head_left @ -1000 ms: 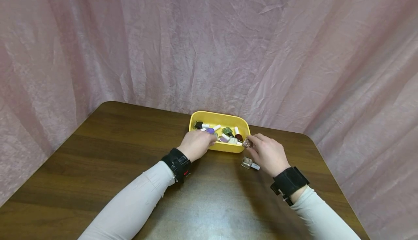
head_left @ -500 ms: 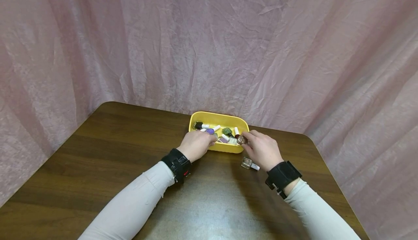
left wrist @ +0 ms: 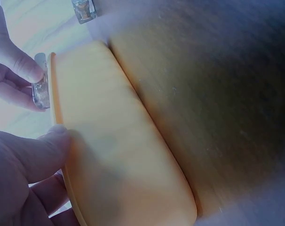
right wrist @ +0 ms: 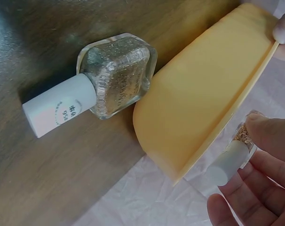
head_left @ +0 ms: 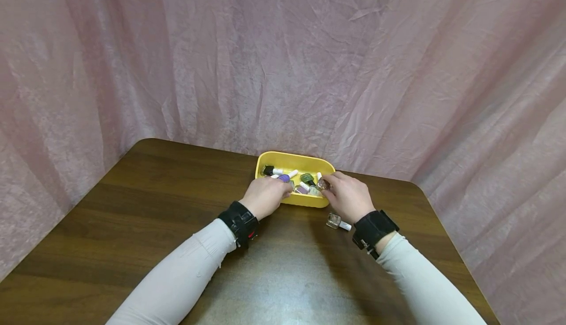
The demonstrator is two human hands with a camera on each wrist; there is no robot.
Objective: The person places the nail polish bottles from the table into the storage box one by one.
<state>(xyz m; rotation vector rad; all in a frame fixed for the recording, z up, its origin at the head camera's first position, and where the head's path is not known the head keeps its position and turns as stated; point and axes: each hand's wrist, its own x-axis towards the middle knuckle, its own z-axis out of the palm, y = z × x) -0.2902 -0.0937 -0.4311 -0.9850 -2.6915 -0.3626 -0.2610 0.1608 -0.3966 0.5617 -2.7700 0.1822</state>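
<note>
My left hand (head_left: 264,196) grips the near rim of a yellow plastic container (head_left: 306,201), its thumb (left wrist: 51,148) against the outer wall. Between thumb and fingers my right hand (head_left: 352,197) pinches a nail polish bottle (right wrist: 246,135) with copper glitter and a white cap. That bottle is over the container's right end in the head view. A second glitter nail polish bottle (head_left: 333,221) lies on its side on the table, just in front of the container, white cap pointing right. Inside the container are several nail polish bottles, among them a green one (head_left: 307,178) and a purple one (head_left: 284,178).
The brown wooden table (head_left: 177,182) has rounded far corners. A pink curtain (head_left: 283,69) hangs right behind it, close to the container's back. A black-capped bottle (head_left: 268,170) lies at the container's left end.
My right hand has moved left with the glitter nail polish bottle, from the container's right rim to over its inside. The left hand and the bottle on the table have stayed put.
</note>
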